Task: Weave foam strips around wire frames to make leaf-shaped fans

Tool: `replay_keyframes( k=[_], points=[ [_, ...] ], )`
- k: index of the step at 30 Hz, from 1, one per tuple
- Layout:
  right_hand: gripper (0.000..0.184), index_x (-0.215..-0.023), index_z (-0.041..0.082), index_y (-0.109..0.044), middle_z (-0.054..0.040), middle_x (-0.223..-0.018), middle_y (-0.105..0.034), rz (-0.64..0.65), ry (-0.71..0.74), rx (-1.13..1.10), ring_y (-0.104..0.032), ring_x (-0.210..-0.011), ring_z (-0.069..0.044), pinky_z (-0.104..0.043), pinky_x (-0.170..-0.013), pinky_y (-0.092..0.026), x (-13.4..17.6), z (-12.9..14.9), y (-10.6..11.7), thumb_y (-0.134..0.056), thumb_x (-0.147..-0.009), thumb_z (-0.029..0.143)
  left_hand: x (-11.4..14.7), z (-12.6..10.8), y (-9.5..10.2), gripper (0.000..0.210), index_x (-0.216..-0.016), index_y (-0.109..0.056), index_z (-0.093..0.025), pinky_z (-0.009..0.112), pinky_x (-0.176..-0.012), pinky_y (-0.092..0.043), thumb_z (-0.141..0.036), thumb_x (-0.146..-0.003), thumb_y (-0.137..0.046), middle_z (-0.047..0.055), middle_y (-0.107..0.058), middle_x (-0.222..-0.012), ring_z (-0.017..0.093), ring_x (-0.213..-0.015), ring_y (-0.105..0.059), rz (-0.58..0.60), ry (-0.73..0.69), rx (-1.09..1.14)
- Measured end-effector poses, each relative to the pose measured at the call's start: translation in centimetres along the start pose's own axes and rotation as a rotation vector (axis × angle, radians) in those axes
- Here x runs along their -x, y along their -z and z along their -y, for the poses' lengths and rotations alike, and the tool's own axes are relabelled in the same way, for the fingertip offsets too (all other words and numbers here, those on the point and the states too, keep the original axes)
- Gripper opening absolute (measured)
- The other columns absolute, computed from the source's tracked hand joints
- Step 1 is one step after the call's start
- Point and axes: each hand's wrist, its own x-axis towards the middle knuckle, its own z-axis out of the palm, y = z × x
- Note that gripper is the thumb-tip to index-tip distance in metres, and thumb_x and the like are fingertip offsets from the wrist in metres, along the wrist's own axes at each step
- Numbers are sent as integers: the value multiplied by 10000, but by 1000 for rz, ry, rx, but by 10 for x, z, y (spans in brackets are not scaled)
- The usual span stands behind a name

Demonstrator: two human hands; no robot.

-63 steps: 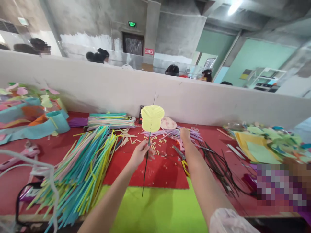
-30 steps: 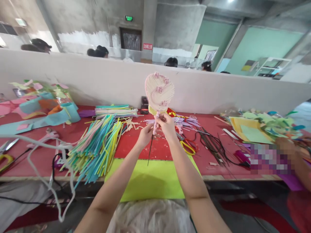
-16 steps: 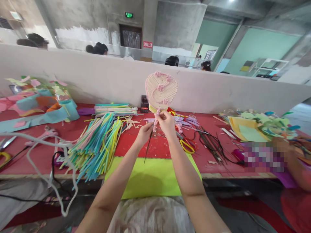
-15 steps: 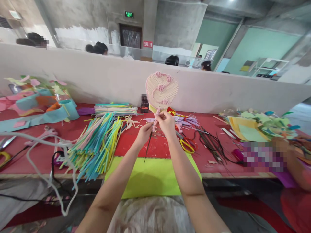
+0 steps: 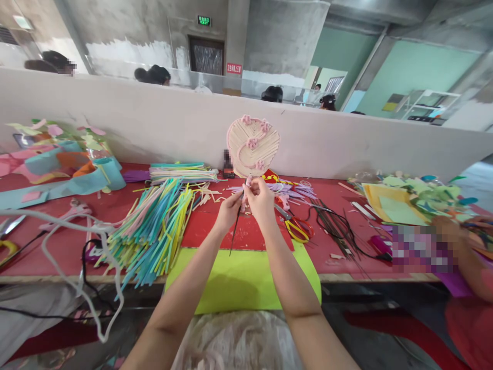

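Observation:
A round hand fan (image 5: 254,149) stands upright in front of me, its cream face ribbed with slanting strips and edged in pink. Small pink flowers and a curved pink stem decorate that face. Below it, my right hand (image 5: 259,199) is closed around the pink handle (image 5: 248,181). My left hand (image 5: 228,209) pinches a thin dark stick (image 5: 234,236) close beside the handle, its lower end pointing down toward the table. Whether the stick touches the handle is hidden by the fingers.
Pipe cleaners (image 5: 154,226) in many colours lie in a bundle at left. Yellow-handled scissors (image 5: 298,229) and dark thin sticks (image 5: 335,231) are at right. A lime-green sheet (image 5: 254,282) covers the table's front edge. A white cable (image 5: 46,246) loops at left; another person's arm (image 5: 473,257) is far right.
The fan has shifted slightly left and its face has turned a little, hiding the yellow patch that showed at its lower edge. Both hands keep their grip.

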Motion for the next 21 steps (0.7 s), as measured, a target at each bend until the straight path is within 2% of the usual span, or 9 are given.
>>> replay_keyframes(
  k=[8,16,21],
  points=[
    [142,-768,234,-471,2,-675,-570,-22,41,79,-573,-620,-155,-271,-629,-449,8,-1,-9,-518,-846,343,-1,0,1,354,-1088,-631,-154,194,-450,-384,-316,-791,-528,-49,-443,-533,62,-444,-379,-21,-91,-59],
    [158,-773,217,-478,-3,-694,-569,-81,37,105,-561,-631,-149,-268,-633,-441,9,-2,-13,-491,-862,346,2,-5,-2,423,-1096,-633,-123,184,-446,-336,-346,-738,-601,-58,-425,-528,46,-447,-341,-33,-34,68],
    [161,-753,209,-503,-18,-740,-584,-105,34,133,-565,-661,-150,-278,-656,-448,8,-4,-11,-529,-834,345,3,-10,2,451,-1090,-644,-137,187,-481,-402,-374,-706,-651,-38,-509,-569,50,-470,-423,-2,55,77]
  ],
)
